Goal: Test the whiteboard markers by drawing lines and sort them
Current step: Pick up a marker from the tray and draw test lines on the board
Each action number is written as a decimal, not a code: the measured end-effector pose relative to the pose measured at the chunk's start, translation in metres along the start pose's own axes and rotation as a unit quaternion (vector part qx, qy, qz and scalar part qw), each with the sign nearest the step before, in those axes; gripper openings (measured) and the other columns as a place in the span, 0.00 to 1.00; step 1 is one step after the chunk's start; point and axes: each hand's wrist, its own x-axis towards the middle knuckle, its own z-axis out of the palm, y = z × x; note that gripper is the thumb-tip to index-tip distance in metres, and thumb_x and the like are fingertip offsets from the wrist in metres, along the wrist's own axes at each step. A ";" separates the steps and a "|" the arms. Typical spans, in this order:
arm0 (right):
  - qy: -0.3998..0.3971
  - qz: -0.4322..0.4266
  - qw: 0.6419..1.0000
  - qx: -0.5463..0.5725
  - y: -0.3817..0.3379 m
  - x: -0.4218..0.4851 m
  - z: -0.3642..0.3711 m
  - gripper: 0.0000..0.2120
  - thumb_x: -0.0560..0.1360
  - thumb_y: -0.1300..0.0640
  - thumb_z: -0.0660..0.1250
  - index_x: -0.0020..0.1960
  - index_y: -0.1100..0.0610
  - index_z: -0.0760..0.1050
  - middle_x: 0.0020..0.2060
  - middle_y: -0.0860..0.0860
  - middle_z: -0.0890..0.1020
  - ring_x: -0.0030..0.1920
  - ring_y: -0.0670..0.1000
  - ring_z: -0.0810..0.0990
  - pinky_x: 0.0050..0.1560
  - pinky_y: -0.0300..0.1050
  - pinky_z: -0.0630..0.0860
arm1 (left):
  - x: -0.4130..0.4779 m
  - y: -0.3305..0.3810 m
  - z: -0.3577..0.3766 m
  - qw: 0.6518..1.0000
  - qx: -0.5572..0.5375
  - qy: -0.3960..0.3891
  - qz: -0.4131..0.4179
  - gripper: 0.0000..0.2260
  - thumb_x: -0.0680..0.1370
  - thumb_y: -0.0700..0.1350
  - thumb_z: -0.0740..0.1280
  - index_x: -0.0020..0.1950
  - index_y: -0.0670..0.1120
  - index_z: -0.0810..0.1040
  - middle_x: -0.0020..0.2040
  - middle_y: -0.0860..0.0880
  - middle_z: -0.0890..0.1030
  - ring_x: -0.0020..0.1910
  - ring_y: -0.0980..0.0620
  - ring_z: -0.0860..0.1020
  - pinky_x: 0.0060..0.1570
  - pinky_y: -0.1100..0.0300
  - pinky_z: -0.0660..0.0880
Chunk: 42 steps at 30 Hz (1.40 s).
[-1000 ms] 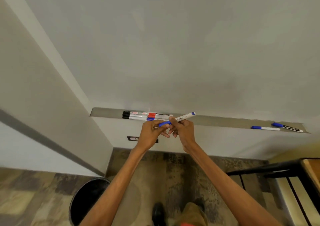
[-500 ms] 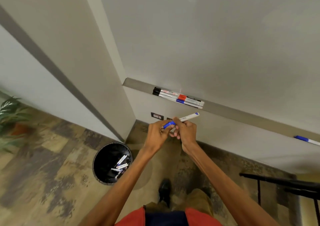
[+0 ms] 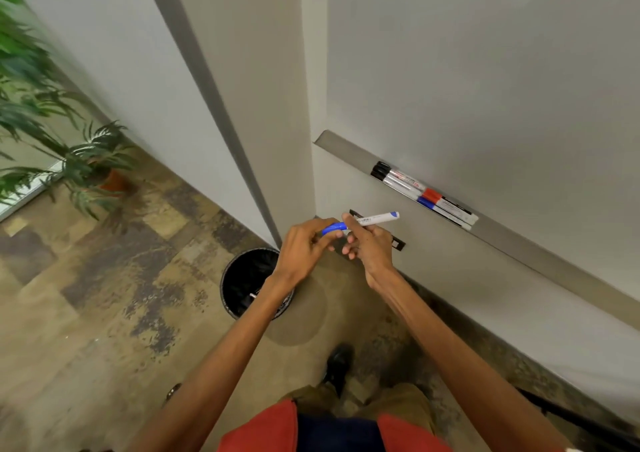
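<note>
Left hand [image 3: 304,249] pinches the cap [image 3: 333,228], right hand [image 3: 370,249] grips the marker [image 3: 377,218] barrel, held near the bin [image 3: 239,280], off the tray [image 3: 346,147]. I'd flag two risks: a loose cap slipping and dropping, or a working marker getting binned.

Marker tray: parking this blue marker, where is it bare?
The tray is bare right of the marker cluster to the frame edge, and briefly between its left end and the black caps. The cluster is crowded.
</note>
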 end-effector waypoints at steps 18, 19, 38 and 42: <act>0.129 -0.038 0.990 -0.051 -0.028 0.044 -0.172 0.07 0.75 0.55 0.74 0.52 0.55 0.81 0.47 0.53 0.85 0.42 0.51 0.83 0.37 0.38 0.76 | 0.096 0.047 0.110 0.973 0.101 -0.173 0.114 0.12 0.80 0.48 0.68 0.63 0.48 0.81 0.56 0.49 0.81 0.48 0.53 0.79 0.50 0.59 0.76; 0.134 -0.052 0.987 -0.079 -0.028 0.043 -0.188 0.06 0.75 0.56 0.73 0.51 0.54 0.81 0.48 0.52 0.85 0.43 0.51 0.83 0.38 0.38 0.77 | 0.101 0.053 0.123 0.970 0.108 -0.180 0.122 0.12 0.80 0.47 0.69 0.63 0.48 0.80 0.58 0.48 0.80 0.51 0.53 0.79 0.53 0.58 0.76; 0.218 -0.139 0.903 -0.344 0.015 0.102 -0.351 0.06 0.76 0.58 0.71 0.52 0.53 0.84 0.47 0.49 0.85 0.44 0.48 0.80 0.46 0.33 0.73 | 0.137 0.088 0.312 0.963 0.157 -0.170 0.137 0.08 0.73 0.43 0.76 0.52 0.47 0.86 0.64 0.44 0.75 0.65 0.46 0.71 0.63 0.51 0.73; 0.213 -0.144 0.900 -0.353 0.022 0.110 -0.359 0.06 0.76 0.57 0.72 0.52 0.53 0.84 0.46 0.50 0.85 0.44 0.49 0.81 0.50 0.43 0.76 | 0.139 0.086 0.317 0.957 0.182 -0.168 0.151 0.09 0.72 0.44 0.77 0.51 0.46 0.87 0.62 0.44 0.76 0.64 0.46 0.71 0.60 0.50 0.75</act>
